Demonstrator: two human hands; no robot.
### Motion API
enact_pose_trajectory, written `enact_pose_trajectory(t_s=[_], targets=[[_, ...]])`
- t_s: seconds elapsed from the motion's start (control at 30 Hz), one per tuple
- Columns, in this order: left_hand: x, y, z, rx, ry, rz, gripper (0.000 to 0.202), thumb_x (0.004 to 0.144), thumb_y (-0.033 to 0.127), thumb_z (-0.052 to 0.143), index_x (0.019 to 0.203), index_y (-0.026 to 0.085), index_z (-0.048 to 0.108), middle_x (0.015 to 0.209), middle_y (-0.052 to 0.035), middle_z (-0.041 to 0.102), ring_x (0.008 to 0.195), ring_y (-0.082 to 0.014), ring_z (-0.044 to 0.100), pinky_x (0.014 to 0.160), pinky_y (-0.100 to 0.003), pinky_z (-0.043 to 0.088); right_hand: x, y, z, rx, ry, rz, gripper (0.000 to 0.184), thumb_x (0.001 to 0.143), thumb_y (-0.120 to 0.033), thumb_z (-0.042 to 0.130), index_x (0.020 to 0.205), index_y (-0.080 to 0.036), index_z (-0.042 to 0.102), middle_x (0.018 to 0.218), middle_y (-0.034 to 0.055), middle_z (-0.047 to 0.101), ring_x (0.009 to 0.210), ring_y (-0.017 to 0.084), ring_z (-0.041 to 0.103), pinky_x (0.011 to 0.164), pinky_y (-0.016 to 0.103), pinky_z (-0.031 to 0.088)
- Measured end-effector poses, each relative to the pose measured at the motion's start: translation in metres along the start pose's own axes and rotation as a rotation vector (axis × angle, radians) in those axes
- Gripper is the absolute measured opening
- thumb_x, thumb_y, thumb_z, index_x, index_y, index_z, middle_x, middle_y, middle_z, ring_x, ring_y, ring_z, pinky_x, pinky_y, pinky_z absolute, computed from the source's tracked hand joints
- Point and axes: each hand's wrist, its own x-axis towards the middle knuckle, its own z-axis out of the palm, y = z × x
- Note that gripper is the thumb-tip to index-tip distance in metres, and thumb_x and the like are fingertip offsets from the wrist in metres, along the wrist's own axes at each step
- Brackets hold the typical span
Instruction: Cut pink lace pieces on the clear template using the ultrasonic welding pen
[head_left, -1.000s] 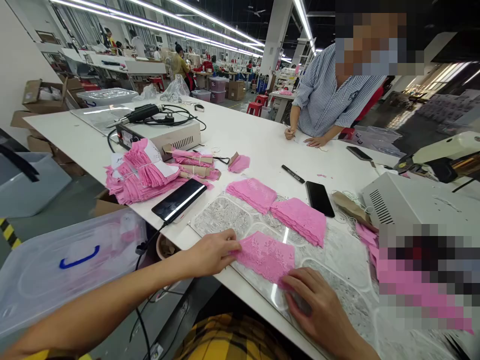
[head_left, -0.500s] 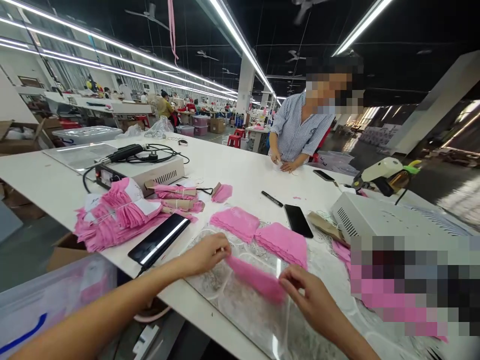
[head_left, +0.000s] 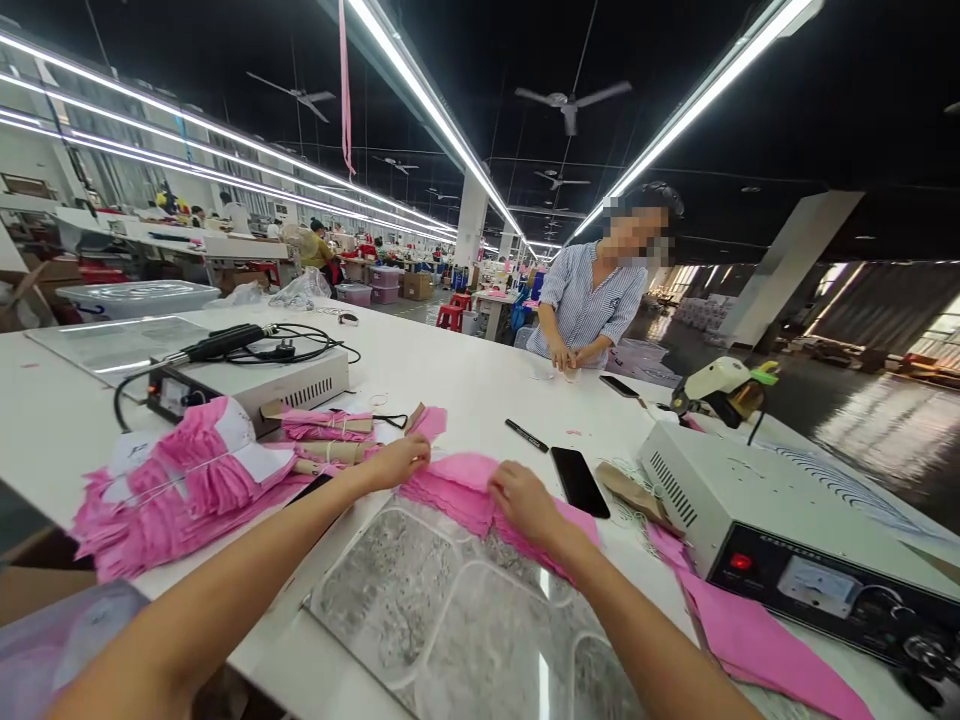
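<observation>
My left hand (head_left: 397,460) and my right hand (head_left: 521,500) both pinch a pink lace piece (head_left: 459,474) and rest it on top of a stack of the same pink pieces (head_left: 450,500) on the white table (head_left: 465,380). A second pink stack lies partly hidden under my right wrist. In front of the stacks lies a clear sheet (head_left: 450,610) over grey lace patterns. A black phone (head_left: 579,481) lies just right of my right hand.
Bundles of tied pink lace (head_left: 187,490) lie at the left beside a white control box (head_left: 262,380) with a black tool and cable. Another white box (head_left: 787,510) with a red light stands at the right, pink fabric (head_left: 750,640) before it. A person in a striped shirt (head_left: 589,310) leans on the table's far side. A black pen (head_left: 526,435) lies mid-table.
My hands lifted the pink lace piece off the clear sheet and carried it forward onto the far stack. The camera tilted upward.
</observation>
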Motion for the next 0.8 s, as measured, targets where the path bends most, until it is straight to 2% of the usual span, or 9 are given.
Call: enact_pose_trajectory(t_s=[0.07,0.13,0.2,0.3,0.37,0.43,0.53,0.6,0.8], targets=[[-0.015,-0.005,0.005,0.016,-0.036,0.010,0.030,0.096,0.034,0.059,0.119,0.015,0.059,0.117,-0.0088,0.061,0.100,-0.0204,0.063,0.087,-0.041,0.055,-0.017,-0.003,0.015,0.016,-0.026,-0.010,0.013,0.081,-0.014,0.058,0.073,-0.023,0.063,0.080,0.0035,0.067,0.078,0.018,0.061,0.074,0.031,0.050],[-0.023,-0.003,0.005,0.030,-0.032,0.012,0.025,0.096,0.032,0.057,0.114,0.015,0.061,0.119,-0.0092,0.061,0.105,-0.0215,0.061,0.092,-0.043,0.052,-0.035,-0.002,0.015,0.035,-0.005,0.015,0.013,0.083,-0.017,0.056,0.086,-0.024,0.067,0.090,0.0046,0.069,0.087,0.019,0.064,0.079,0.033,0.052],[-0.024,0.007,0.004,0.033,-0.021,0.022,0.019,0.097,0.027,0.053,0.107,0.016,0.064,0.121,-0.0095,0.060,0.109,-0.0225,0.059,0.098,-0.043,0.048,-0.053,0.006,0.001,0.049,0.044,0.078,0.018,0.087,-0.021,0.052,0.097,-0.023,0.067,0.098,0.0065,0.070,0.092,0.019,0.064,0.082,0.034,0.053],[-0.014,0.035,0.009,0.002,-0.062,0.085,0.017,0.094,0.020,0.052,0.102,0.018,0.068,0.120,-0.0075,0.061,0.111,-0.0215,0.059,0.102,-0.036,0.045,-0.082,0.025,-0.030,0.057,0.107,0.219,0.021,0.089,-0.029,0.049,0.095,-0.021,0.068,0.093,0.0081,0.070,0.081,0.019,0.065,0.074,0.033,0.054],[-0.003,0.057,0.021,-0.032,-0.121,0.146,0.016,0.091,0.020,0.058,0.103,0.020,0.068,0.120,-0.0059,0.062,0.113,-0.0205,0.059,0.103,-0.033,0.045,-0.100,0.036,-0.046,0.057,0.121,0.307,0.024,0.087,-0.034,0.051,0.095,-0.020,0.068,0.091,0.0080,0.071,0.075,0.018,0.065,0.070,0.034,0.054],[0.010,0.078,0.038,-0.061,-0.173,0.195,0.017,0.091,0.022,0.061,0.106,0.020,0.068,0.121,-0.0062,0.062,0.115,-0.0206,0.058,0.104,-0.034,0.044,-0.114,0.044,-0.054,0.061,0.110,0.360,0.025,0.083,-0.038,0.057,0.096,-0.021,0.069,0.093,0.0078,0.072,0.080,0.020,0.066,0.074,0.036,0.055],[0.029,0.099,0.060,-0.079,-0.239,0.237,0.022,0.094,0.029,0.060,0.112,0.016,0.063,0.120,-0.0085,0.062,0.110,-0.0218,0.060,0.097,-0.043,0.050,-0.125,0.049,-0.053,0.080,0.077,0.372,0.024,0.077,-0.039,0.062,0.092,-0.022,0.071,0.097,0.0073,0.072,0.092,0.024,0.067,0.085,0.039,0.053],[0.040,0.106,0.070,-0.072,-0.272,0.240,0.028,0.096,0.033,0.059,0.117,0.015,0.060,0.120,-0.0092,0.061,0.105,-0.0214,0.062,0.090,-0.043,0.053,-0.127,0.050,-0.049,0.099,0.065,0.357,0.019,0.077,-0.036,0.060,0.085,-0.023,0.071,0.096,0.0066,0.072,0.094,0.023,0.066,0.087,0.039,0.052],[0.055,0.107,0.072,-0.058,-0.306,0.195,0.031,0.096,0.035,0.058,0.122,0.016,0.058,0.122,-0.0095,0.060,0.103,-0.0215,0.062,0.088,-0.041,0.055,-0.129,0.056,-0.044,0.148,0.082,0.341,0.019,0.080,-0.031,0.053,0.076,-0.024,0.070,0.096,0.0063,0.071,0.092,0.020,0.066,0.085,0.035,0.052]])
